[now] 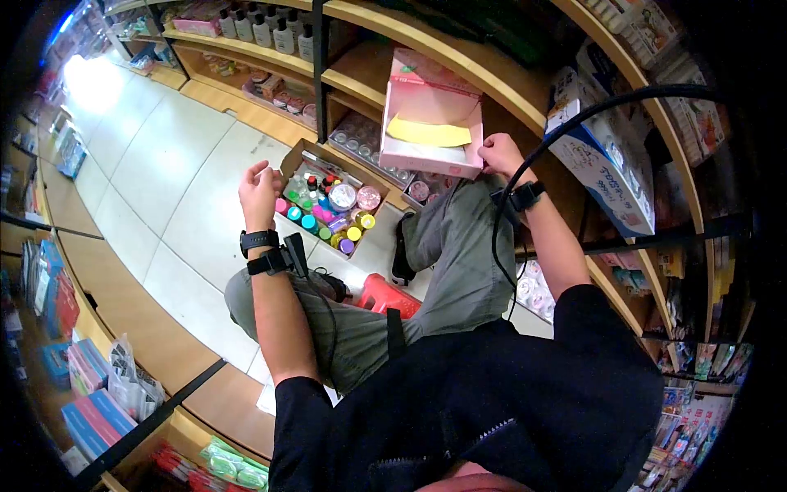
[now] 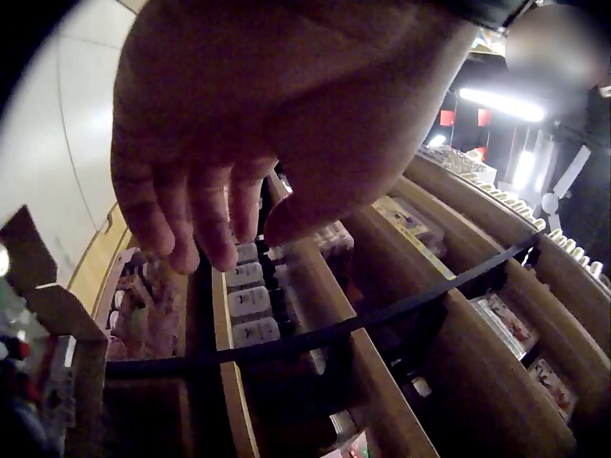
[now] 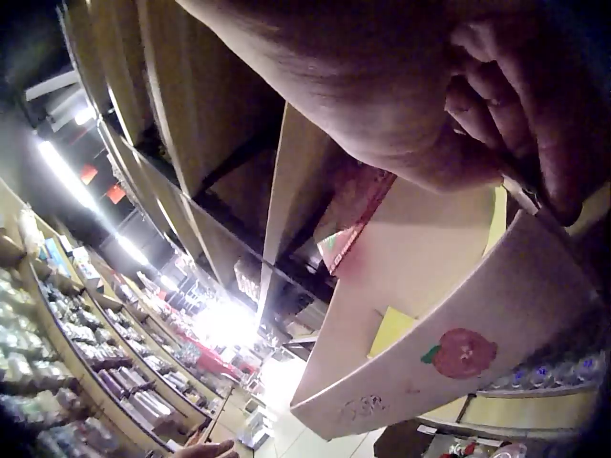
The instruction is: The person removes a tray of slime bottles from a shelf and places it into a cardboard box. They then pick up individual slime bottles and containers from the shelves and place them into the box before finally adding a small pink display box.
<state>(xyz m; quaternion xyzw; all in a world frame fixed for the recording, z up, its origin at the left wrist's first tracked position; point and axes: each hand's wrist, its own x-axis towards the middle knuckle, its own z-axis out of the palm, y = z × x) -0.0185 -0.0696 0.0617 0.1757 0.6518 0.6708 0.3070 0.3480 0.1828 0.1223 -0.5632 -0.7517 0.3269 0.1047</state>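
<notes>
In the head view a pink open box (image 1: 433,160) hangs tilted beside the shelf, with a yellow sheet (image 1: 438,132) inside. My right hand (image 1: 501,154) pinches its near right corner between thumb and fingers. The right wrist view shows the box wall (image 3: 458,334) with a printed red fruit. My left hand (image 1: 259,197) holds nothing; its fingers (image 2: 212,215) hang loosely bent. It is close to the left side of a cardboard box (image 1: 311,153) on the floor, full of small colourful jars and bottles (image 1: 324,205).
Wooden shelves (image 1: 410,23) curve along the far and right sides, holding rows of white bottles (image 1: 262,31). A white-and-blue carton (image 1: 598,164) leans out on the right. A red plastic stool (image 1: 385,295) sits under the person's legs. Stacked packs (image 1: 94,418) lie at lower left.
</notes>
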